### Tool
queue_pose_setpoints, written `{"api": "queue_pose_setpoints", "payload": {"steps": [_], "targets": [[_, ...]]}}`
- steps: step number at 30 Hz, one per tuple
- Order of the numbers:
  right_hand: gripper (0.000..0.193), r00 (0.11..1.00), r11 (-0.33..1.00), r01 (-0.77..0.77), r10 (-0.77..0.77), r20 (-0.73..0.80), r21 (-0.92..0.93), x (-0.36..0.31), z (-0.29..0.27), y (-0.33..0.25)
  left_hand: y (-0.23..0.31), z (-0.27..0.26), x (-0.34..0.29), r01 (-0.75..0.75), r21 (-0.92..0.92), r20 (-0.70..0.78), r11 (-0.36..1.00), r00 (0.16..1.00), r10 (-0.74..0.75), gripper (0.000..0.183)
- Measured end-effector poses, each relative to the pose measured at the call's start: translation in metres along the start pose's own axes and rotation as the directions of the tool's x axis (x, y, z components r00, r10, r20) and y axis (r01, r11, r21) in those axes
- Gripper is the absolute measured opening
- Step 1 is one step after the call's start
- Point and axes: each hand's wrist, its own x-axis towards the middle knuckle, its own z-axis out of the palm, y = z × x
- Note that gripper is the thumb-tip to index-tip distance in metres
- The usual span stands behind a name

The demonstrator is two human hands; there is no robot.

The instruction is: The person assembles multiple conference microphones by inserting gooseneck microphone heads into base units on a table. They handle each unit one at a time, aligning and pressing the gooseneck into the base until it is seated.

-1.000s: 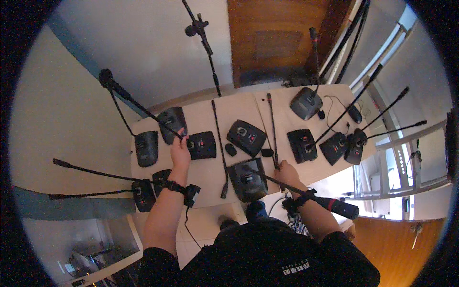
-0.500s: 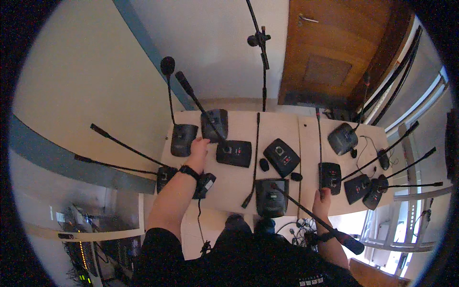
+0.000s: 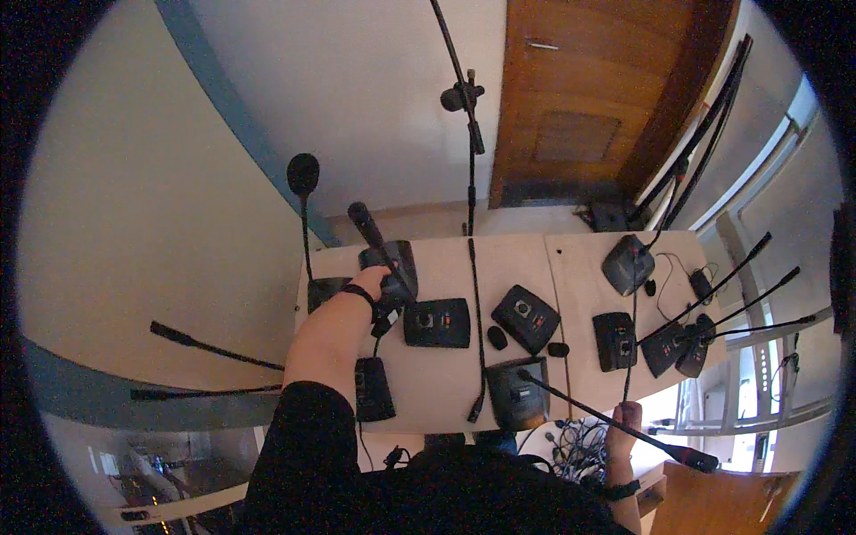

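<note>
My left hand (image 3: 374, 281), a dark band at its wrist, is closed around the stem of a black gooseneck microphone (image 3: 369, 227); its grip is partly hidden. Behind it lies a black microphone base (image 3: 401, 260). The stem's lower end is by another black base (image 3: 448, 334) with a round socket. My right hand (image 3: 627, 417) grips the lower end of a thin gooseneck microphone (image 3: 633, 330), which points away from me past a black base (image 3: 611, 343). Close to that hand crosses the long stem of a third microphone (image 3: 660, 446), fixed to a near base (image 3: 514, 403).
The pale table (image 3: 437, 379) also bears a socketed base (image 3: 528, 314), round black foam covers (image 3: 497, 337) and a loose stem (image 3: 475, 321). More microphones (image 3: 695, 339) stand at the right. Tangled cables (image 3: 580, 446) lie below the near edge. A stand (image 3: 471, 169) and door (image 3: 580, 107) are beyond.
The view has tipped so the table sits lower. The left microphone has shifted nearer to me and its lower end is off the socketed base. My right hand has moved its stem rightwards.
</note>
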Motion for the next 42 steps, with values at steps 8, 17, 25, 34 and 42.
{"api": "queue_pose_setpoints", "payload": {"steps": [8, 17, 25, 34, 42], "targets": [[0.010, 0.998, 0.997, -0.034, 0.038, -0.053, 0.073, -0.005, 0.013, -0.009, 0.085, 0.002, -0.034, 0.298, -0.865, 0.143, 0.404, 0.918, -0.370, 0.041], [0.009, 0.998, 0.998, 0.053, -0.055, -0.039, -0.044, 0.016, 0.023, 0.007, 0.176, 0.013, -0.080, 0.396, -0.339, -0.648, 0.854, 0.560, -0.517, 0.060], [0.014, 0.990, 0.978, 0.057, -0.081, 0.115, 0.200, 0.040, 0.026, 0.028, 0.267, 0.035, -0.163, 0.310, -0.274, -0.840, 0.910, 0.384, -0.383, 0.082], [0.016, 0.925, 0.955, 0.135, -0.217, 0.312, 0.265, 0.063, 0.033, 0.035, 0.300, 0.094, -0.247, 0.347, -0.278, -0.881, 0.896, 0.278, -0.382, 0.088], [0.014, 0.940, 0.909, 0.233, -0.302, 0.158, 0.346, 0.070, 0.030, 0.034, 0.279, 0.182, -0.296, 0.267, -0.352, -0.700, 0.897, 0.561, -0.442, 0.089]]}}
